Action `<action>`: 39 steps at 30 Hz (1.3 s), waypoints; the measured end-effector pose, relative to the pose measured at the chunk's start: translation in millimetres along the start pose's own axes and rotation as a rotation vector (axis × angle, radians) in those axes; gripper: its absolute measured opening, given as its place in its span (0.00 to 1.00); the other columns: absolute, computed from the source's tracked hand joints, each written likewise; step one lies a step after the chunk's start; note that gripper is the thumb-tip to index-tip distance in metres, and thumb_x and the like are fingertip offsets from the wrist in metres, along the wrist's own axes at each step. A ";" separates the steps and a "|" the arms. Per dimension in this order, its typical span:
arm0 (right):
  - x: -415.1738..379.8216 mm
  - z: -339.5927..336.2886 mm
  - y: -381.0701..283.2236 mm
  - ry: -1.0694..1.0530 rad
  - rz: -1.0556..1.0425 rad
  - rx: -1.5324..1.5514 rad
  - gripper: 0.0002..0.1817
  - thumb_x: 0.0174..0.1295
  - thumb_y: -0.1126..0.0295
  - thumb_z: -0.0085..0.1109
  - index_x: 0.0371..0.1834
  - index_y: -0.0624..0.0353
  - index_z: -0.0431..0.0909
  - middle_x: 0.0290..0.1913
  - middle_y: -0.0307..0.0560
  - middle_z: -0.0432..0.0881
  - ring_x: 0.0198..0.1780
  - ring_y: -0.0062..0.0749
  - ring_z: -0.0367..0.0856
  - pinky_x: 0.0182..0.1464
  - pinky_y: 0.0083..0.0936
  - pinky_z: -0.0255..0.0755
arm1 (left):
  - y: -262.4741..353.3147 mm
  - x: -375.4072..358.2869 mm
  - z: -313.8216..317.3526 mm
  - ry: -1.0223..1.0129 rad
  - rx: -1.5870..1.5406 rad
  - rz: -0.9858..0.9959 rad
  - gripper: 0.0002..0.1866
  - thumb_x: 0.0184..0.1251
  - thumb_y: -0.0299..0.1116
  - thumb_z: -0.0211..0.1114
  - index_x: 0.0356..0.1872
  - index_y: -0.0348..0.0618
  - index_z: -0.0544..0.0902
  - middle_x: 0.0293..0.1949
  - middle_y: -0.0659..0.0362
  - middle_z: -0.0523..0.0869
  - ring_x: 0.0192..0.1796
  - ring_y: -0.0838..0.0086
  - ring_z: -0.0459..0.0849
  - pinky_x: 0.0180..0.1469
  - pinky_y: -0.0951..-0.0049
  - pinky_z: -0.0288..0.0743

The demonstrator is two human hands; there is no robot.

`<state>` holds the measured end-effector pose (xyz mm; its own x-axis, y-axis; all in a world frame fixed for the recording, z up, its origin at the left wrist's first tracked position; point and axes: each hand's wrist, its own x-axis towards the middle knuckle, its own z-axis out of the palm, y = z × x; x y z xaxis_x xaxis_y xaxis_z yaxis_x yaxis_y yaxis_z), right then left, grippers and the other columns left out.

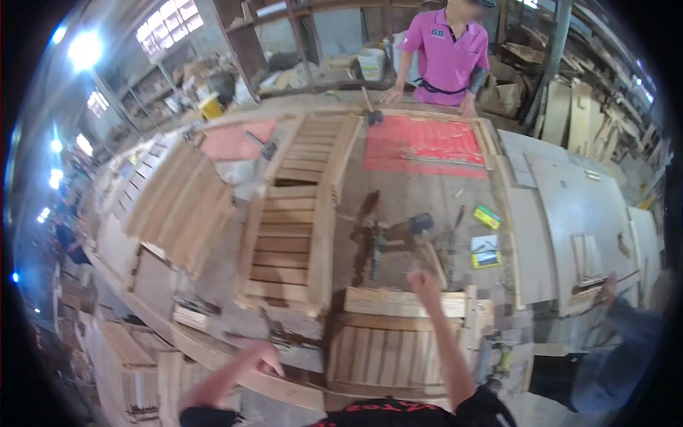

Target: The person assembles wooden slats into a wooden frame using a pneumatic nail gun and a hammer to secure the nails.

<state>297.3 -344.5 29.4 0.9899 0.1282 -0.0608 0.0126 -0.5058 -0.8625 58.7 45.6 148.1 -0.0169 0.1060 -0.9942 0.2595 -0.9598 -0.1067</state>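
Workshop bench [435,191]: slatted panels [283,245] left and near, bare patch beyond mallet [420,223]. Left hand [264,358] curled, near edge; right hand [425,282] closed, contents unclear.

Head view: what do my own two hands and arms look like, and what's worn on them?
Both the left hand and right hand look bare, with no gloves visible. The forearms are uncovered too, below short black sleeves. The black shirt has red lettering.

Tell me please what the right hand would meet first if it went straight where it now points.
Probably the mallet lying just ahead of the right hand, though depth is hard to judge here.
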 end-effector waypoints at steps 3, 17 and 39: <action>-77.7 3.9 42.7 -0.029 0.212 -0.387 0.31 0.60 0.47 0.61 0.62 0.51 0.72 0.60 0.55 0.74 0.61 0.52 0.73 0.58 0.49 0.69 | -1.8 2.2 -9.7 0.288 -0.198 0.180 0.33 0.61 0.66 0.59 0.40 0.40 0.85 0.34 0.50 0.89 0.36 0.60 0.89 0.43 0.58 0.81; -102.8 46.6 88.0 -0.042 0.139 -0.549 0.46 0.61 0.45 0.61 0.79 0.41 0.51 0.80 0.62 0.37 0.80 0.62 0.31 0.77 0.55 0.38 | 154.7 166.4 149.0 1.178 -0.651 0.017 0.17 0.68 0.42 0.59 0.49 0.41 0.73 0.46 0.44 0.81 0.48 0.46 0.82 0.48 0.47 0.76; -235.0 -122.6 137.3 -0.259 0.386 -0.474 0.30 0.56 0.62 0.67 0.63 0.58 0.73 0.67 0.63 0.69 0.66 0.57 0.70 0.65 0.40 0.67 | 236.1 159.9 128.6 1.207 -1.043 -0.032 0.48 0.56 0.46 0.65 0.73 0.34 0.53 0.63 0.28 0.68 0.66 0.35 0.65 0.68 0.46 0.58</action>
<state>83.8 -548.6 -13.2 0.8708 0.0336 -0.4905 -0.2164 -0.8696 -0.4437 -6.9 -197.5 -37.5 0.5740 0.7422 -0.3458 0.7997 -0.4173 0.4317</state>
